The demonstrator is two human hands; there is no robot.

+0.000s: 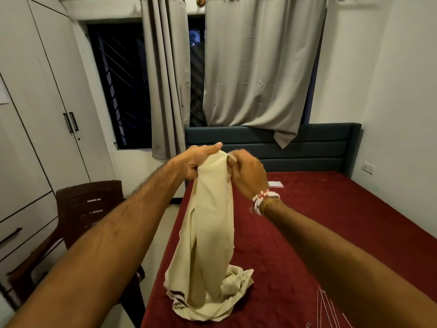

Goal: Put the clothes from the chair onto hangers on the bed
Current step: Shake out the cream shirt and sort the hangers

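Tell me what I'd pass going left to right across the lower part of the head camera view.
White wardrobe → brown chair → cream garment → wire hangers

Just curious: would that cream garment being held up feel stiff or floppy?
Probably floppy: the cream garment hangs limp from the left hand and right hand, its lower end crumpling on the bed. Likely light: both grip only its top.
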